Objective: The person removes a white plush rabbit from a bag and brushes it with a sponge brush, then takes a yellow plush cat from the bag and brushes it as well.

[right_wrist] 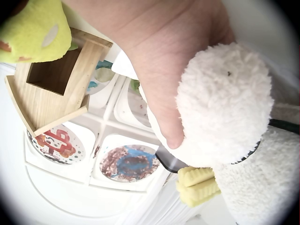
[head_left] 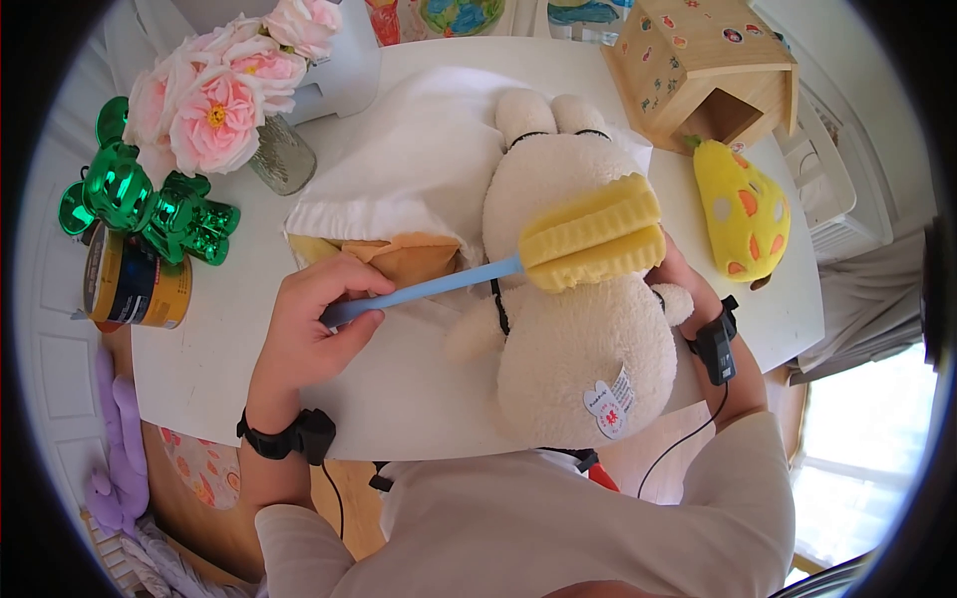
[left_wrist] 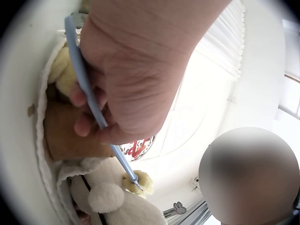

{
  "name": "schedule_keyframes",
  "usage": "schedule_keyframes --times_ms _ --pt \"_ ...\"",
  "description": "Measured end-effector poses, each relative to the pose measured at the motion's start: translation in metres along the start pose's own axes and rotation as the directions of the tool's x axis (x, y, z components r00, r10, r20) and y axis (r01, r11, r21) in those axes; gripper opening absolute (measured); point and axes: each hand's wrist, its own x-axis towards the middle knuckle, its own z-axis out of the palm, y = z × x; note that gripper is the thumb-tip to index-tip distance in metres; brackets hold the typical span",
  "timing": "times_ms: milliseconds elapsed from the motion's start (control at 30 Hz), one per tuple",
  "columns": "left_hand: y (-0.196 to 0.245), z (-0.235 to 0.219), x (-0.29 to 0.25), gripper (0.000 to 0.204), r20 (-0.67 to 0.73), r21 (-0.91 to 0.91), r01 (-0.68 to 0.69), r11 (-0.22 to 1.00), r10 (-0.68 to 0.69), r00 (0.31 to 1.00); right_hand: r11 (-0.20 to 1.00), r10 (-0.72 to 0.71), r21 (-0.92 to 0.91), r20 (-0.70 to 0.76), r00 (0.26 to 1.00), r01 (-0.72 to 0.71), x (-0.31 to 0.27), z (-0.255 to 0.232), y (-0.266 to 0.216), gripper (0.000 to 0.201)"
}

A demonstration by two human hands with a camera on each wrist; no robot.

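My left hand (head_left: 317, 317) pinches the blue handle of a duster (head_left: 593, 234) between thumb and fingers. The duster's ridged yellow head lies across the middle of a cream plush toy (head_left: 558, 359). That toy rests on its front on the table, its two ears pointing away from me and a tag on its near end. At the toy's right side, my right hand (head_left: 680, 274) holds it; in the right wrist view the thumb lies along the fuzzy plush while the other fingers are hidden behind it.
A white cloth bag (head_left: 399, 149) with a brown thing (head_left: 409, 257) in its mouth lies left of the toy. Pink flowers (head_left: 214, 100) in a vase, a green shiny figure (head_left: 150, 189) and a tub (head_left: 140, 284) stand left. Right are a wooden house (head_left: 698, 70) and yellow plush (head_left: 743, 209).
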Motion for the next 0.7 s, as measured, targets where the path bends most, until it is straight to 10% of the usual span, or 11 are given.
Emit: schedule_keyframes --times_ms 700 --pt "0.005 -0.003 0.001 0.026 0.036 0.087 -0.017 0.996 0.014 0.999 0.98 -0.015 -0.195 -0.216 0.976 -0.028 -0.014 0.037 -0.014 0.078"
